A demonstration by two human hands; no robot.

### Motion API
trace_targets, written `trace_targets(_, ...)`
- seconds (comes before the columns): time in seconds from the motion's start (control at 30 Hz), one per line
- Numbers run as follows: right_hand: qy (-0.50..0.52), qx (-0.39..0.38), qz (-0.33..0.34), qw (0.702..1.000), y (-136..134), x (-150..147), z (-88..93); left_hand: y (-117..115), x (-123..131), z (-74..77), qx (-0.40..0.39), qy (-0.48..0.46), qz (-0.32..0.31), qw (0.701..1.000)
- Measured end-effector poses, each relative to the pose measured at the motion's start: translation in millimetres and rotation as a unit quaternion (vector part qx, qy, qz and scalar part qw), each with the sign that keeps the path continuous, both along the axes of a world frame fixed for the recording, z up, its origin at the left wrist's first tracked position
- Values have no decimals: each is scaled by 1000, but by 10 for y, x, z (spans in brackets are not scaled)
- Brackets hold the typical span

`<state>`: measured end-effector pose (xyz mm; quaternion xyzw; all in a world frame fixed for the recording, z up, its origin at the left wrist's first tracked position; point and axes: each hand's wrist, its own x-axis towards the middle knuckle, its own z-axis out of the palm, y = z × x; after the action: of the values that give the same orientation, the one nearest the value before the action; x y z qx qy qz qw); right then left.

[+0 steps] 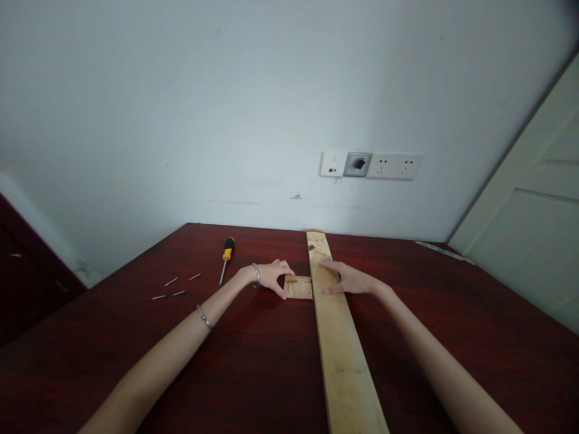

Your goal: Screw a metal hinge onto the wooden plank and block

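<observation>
**A:** ok so what were the hands up to?

**B:** Left hand [271, 277], just below centre of the frame, had its thumb and fingers parted, pinching the left end of a small wood block [298, 289]. Right hand [356, 281], right of centre, was loosely open, thumb and forefinger spread, fingertips laid on top of a long board [346, 367].

**A:** Were the two bits of wood touching?

**B:** Yeah, the block's right end met the board's left edge. Couldn't tell if any of it ran underneath. The board stretched from mid-frame down to the bottom edge.

**A:** Anything else on the table [253, 367]?

**B:** Left of centre, a screwdriver [228, 251] with a black-and-yellow handle, and further left, four thin metal pieces [171, 281], lying apart. Behind it all was a pale wall [217, 108], with sockets [400, 167] right of centre.
</observation>
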<state>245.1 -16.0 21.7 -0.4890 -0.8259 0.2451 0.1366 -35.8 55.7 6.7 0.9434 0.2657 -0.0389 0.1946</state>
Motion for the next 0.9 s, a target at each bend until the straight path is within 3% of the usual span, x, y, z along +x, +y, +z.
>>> trace_targets(0.9, -8, -2, -18, 1000, 1, -12, -3, -41, 25, 33, 17, 0, 4, 1000)
